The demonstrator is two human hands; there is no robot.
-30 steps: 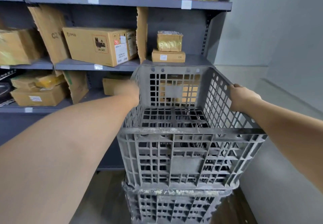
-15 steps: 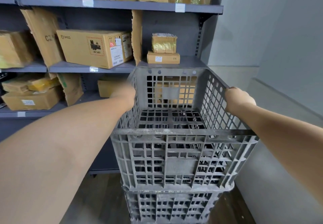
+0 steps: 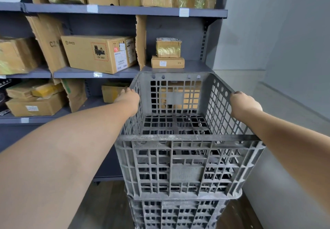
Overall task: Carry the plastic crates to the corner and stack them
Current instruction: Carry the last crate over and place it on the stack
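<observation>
- Grey metal shelving (image 3: 114, 10) fills the left and far side, loaded with cardboard boxes; a pale grey wall (image 3: 285, 41) closes the right side, and the two meet in a corner just behind the crates.
- Dark wood-look floor (image 3: 107, 207) shows below the shelving and around the base of the stack.
- Upper crate (image 3: 187, 166), a dusty grey plastic lattice with nothing visible inside, sits squarely on the lower crate (image 3: 178, 214), of which only the top part shows at the bottom edge; the stack stands just beside the wall on the right.
- Large "PICO" carton (image 3: 96, 53) lies on the middle shelf, with two small boxes (image 3: 167, 55) stacked just behind the upper crate's far rim.
- Left hand (image 3: 129, 97) is at the upper crate's left rim near the far corner, fingers curled over the edge.
- Right hand (image 3: 242, 102) grips the right rim opposite, fingers wrapped over it, so the crate lies between the two outstretched arms.
</observation>
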